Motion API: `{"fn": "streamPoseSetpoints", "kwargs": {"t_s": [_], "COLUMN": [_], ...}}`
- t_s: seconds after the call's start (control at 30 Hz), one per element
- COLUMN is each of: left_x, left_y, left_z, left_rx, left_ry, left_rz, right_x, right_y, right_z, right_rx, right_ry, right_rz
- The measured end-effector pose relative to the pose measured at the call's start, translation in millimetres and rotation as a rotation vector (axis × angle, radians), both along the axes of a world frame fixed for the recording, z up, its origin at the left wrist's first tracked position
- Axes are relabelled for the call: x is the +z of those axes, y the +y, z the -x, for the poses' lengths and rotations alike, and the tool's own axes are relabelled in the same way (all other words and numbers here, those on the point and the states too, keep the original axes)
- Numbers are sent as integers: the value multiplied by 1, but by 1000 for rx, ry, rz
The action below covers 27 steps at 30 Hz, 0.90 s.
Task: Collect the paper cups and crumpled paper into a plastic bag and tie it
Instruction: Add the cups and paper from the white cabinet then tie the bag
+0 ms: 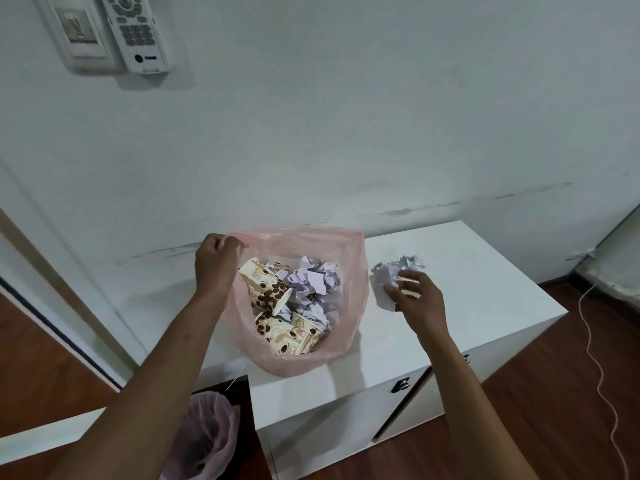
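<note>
A pink plastic bag (349, 271) stands open on the white cabinet top (485, 271). Inside it lie paper cups (265, 289) printed with coffee beans and several crumpled paper balls (317, 278). My left hand (214, 268) pinches the bag's rim at its far left corner and holds it up. To the right of the bag, my right hand (417, 294) curls its fingers round a wad of crumpled paper (388, 275) that still touches the cabinet top. More crumpled paper (412, 262) sits just behind that wad.
The cabinet stands against a white wall, with door handles (400, 384) on its front. A bin lined with a pink bag (207, 434) stands on the wooden floor at the lower left. A white cord (595, 358) trails along the floor at the right. A remote (133, 29) hangs on the wall.
</note>
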<state>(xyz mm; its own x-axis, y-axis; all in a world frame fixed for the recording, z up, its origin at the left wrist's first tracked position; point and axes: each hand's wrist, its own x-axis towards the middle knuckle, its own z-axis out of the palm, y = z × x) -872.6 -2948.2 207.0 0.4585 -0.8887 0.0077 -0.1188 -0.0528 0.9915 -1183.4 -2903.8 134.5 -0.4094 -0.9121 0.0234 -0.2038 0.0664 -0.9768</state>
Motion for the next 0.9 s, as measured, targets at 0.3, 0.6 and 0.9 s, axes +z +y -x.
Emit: {"fn": "streamPoseSetpoints", "kwargs": {"t_s": [0.3, 0.6, 0.9], "left_x": [-1, -4, -10], "left_y": [-2, -9, -17], "left_z": [-4, -13, -4], "left_rx": [-1, 7, 27], "left_ry": [4, 16, 25], "left_rz": [2, -1, -1], "right_x": [44, 46, 52], "right_y": [-20, -21, -34], "right_z": [-89, -98, -63], "right_rx": [386, 558, 259], "right_ry": [418, 751, 645], "right_rz": [26, -133, 50]}}
